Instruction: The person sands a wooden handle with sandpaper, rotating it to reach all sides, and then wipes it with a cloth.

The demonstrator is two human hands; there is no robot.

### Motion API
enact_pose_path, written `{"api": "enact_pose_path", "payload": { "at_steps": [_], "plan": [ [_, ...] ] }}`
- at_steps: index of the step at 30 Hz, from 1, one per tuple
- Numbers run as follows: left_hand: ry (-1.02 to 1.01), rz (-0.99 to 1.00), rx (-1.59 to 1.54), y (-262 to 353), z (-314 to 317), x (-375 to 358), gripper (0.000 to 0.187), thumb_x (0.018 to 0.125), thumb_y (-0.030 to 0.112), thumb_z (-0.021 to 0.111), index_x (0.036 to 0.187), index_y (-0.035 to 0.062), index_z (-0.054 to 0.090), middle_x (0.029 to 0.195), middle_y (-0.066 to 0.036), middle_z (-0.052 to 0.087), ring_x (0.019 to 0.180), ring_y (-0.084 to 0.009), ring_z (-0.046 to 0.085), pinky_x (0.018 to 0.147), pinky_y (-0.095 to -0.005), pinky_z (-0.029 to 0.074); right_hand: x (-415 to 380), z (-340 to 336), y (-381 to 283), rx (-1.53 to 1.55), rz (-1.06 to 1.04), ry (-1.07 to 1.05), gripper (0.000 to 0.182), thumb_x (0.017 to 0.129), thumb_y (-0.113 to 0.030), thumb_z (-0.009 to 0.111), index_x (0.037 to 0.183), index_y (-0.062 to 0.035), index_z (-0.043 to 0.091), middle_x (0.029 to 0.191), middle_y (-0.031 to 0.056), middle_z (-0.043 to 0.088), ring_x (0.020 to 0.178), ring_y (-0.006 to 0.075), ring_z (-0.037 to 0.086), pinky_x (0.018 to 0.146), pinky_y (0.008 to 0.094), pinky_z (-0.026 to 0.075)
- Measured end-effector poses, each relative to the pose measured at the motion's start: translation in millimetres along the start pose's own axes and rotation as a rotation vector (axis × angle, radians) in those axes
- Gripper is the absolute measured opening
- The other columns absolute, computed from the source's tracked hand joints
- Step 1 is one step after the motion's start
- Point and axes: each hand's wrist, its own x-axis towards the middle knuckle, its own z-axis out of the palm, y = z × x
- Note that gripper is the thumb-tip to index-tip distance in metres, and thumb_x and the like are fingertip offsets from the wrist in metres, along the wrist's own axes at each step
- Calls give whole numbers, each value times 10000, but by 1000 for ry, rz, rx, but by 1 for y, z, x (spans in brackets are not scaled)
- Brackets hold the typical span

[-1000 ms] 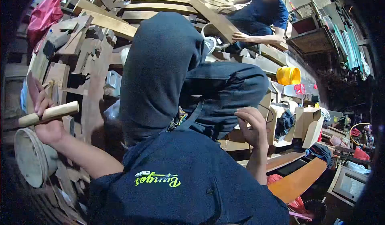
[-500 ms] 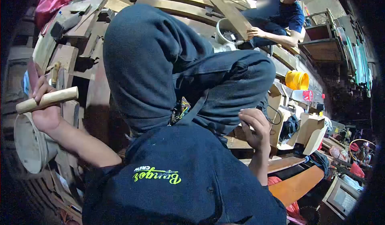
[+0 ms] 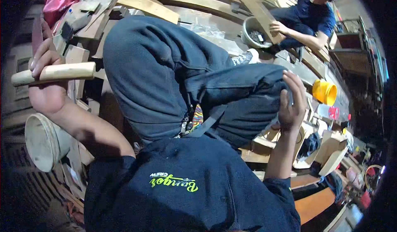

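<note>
My left hand is at the far left, closed around a pale round wooden handle that lies across the palm. A flat reddish-brown piece sticks up beyond the fingers; how it joins the handle, I cannot tell. Over on the right, my right hand rests by my bent knee, fingers apart and with nothing in them. Below the left wrist stands a white bucket, tipped toward me.
Across from me a co-worker holds a long board over a grey bucket. A yellow bucket, a plastic bottle and wooden boxes lie to the right. A pink bag sits at the upper left.
My left hand has risen in view with the wooden handle still in it. My right hand has moved up and right, from beside my lap to the knee. The view has shifted slightly.
</note>
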Motion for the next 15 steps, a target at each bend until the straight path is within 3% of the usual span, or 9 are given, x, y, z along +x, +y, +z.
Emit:
{"api": "enact_pose_path", "payload": {
  "at_steps": [2, 3, 4, 7, 8, 10, 12, 13, 15],
  "plan": [
    [32, 74, 56, 2, -4, -7, 682, 864, 16, 415, 1499, -91, 191, 1413, -279, 383, 667, -118, 428, 560, -226, 461, 25, 4, 18, -27, 103, -175, 277, 933, -144, 585, 1182, -36, 639, 1232, 164, 635, 1176, 351, 585, 1028, 427, 434],
    [40, 118, 28, 3, -9, -13, 694, 858, 17, 423, 1504, -87, 191, 1466, -288, 344, 668, -114, 420, 560, -208, 465, 36, 9, 28, -41, 149, -230, 301, 943, -152, 587, 1223, -44, 612, 1240, 178, 621, 1173, 359, 579, 1009, 411, 440],
    [73, 153, 38, 4, -13, -21, 680, 871, 31, 408, 1498, -104, 181, 1457, -277, 352, 670, -107, 419, 545, -201, 469, 46, 15, 33, -64, 254, -323, 336, 960, -193, 585, 1264, -52, 581, 1245, 181, 618, 1179, 364, 574, 1003, 410, 441],
    [161, 268, 52, 8, -24, -35, 652, 900, 61, 392, 1493, -113, 185, 1465, -258, 342, 659, -104, 425, 498, -217, 471, 62, 37, 66, -113, 245, -560, 351, 978, -262, 558, 1265, -62, 584, 1233, 202, 620, 1144, 371, 590, 969, 420, 458],
    [276, 299, 44, 16, -21, -38, 652, 865, 30, 423, 1492, -58, 269, 1414, -270, 420, 623, -113, 434, 460, -219, 444, 65, 44, 71, -101, 241, -572, 351, 978, -262, 558, 1265, -62, 584, 1233, 202, 620, 1144, 371, 590, 969, 420, 458],
    [318, 276, 25, 29, -22, -36, 653, 873, 35, 419, 1501, -47, 258, 1424, -270, 411, 626, -117, 436, 468, -221, 444, 67, 57, 82, -98, 323, -703, 340, 973, -286, 557, 1221, -62, 622, 1170, 212, 651, 1098, 389, 609, 939, 423, 471],
    [253, 259, 134, 25, -17, -28, 653, 881, 37, 417, 1507, -45, 247, 1414, -269, 421, 632, -119, 439, 480, -220, 443, 64, 65, 85, -225, 343, -700, 304, 978, -297, 537, 1148, -84, 672, 1080, 206, 679, 1030, 392, 634, 887, 427, 488],
    [279, 294, 135, 21, -14, -19, 663, 885, 40, 420, 1515, -42, 229, 1419, -274, 414, 644, -118, 440, 489, -216, 440, 60, 71, 88, -176, 340, -599, 298, 979, -297, 534, 1132, -84, 675, 1062, 208, 681, 1018, 393, 636, 880, 423, 491],
    [211, 244, 57, 3, -6, -1, 688, 864, 25, 432, 1513, -55, 218, 1298, -250, 478, 647, -117, 439, 489, -218, 445, 56, 69, 81, -104, 329, -485, 259, 968, -250, 560, 1094, -52, 669, 1042, 202, 679, 1008, 382, 636, 887, 413, 488]
  ]
}}
